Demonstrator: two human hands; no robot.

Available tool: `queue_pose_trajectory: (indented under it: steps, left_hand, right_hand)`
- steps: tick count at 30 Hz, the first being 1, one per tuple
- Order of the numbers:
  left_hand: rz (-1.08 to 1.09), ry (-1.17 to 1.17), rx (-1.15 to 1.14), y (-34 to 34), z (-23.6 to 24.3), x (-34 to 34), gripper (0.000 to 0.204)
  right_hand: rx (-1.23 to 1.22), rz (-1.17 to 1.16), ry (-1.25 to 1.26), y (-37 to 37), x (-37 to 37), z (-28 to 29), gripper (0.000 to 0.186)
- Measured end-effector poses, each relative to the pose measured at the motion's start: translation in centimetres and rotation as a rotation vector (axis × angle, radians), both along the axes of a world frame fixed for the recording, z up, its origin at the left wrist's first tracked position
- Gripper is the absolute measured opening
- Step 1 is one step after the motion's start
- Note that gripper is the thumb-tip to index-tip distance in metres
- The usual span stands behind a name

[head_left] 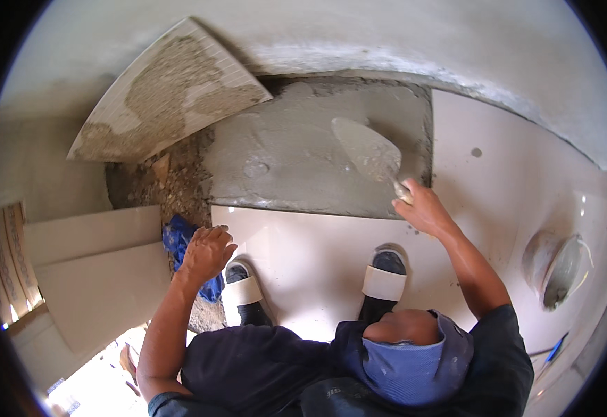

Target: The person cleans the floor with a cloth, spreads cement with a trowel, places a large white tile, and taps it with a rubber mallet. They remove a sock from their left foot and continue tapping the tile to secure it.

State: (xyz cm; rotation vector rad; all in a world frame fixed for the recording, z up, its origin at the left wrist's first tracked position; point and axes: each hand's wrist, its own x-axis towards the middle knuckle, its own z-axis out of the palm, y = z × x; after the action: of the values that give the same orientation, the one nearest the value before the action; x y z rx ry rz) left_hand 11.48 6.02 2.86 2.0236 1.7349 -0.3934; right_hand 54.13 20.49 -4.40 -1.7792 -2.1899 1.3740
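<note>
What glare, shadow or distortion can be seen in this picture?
Head view: wall bows near the black fisheye rim; glare whitens the floor tile between the sandals; an area at lower left is overexposed; soft shadow beside the leaning tile; trowel outline readable.

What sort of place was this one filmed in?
Probably a room under construction or renovation. Grey mortar is spread beside pale floor tiles, a mortar-smeared tile is propped up at the far left, and the right hand grips a trowel.

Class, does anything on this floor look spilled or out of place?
Yes: a small grey blotch marks the pale tile right of the spread mortar. It looks odd against that light surface; perhaps a splash.
</note>
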Motion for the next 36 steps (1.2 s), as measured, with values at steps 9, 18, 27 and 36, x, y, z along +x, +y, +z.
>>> queue_pose_trajectory:
  steps: [9, 18, 27, 36]
  left_hand:
    - [0.336, -0.110, 0.167, -11.3, -1.1, -6.9, 0.032]
    - [0.720, -0.353, 0.054, -22.7, -10.6, -10.2, 0.026]
    - [0.860, -0.447, 0.098, -21.8, -11.9, -14.7, 0.028]
    - [0.837, -0.233, 0.388, -21.0, -13.5, -14.4, 0.034]
  right_hand:
    - [-0.228, -0.654, 0.164, -0.9, -1.3, -1.6, 0.044]
    - [-0.221, -0.926, 0.285, 4.4, -11.5, -6.7, 0.039]
    - [0.043, 0.024, -0.432, 5.3, -19.2, -5.1, 0.048]
    - [-0.031, -0.225, -0.194, -3.5, -10.5, -5.3, 0.051]
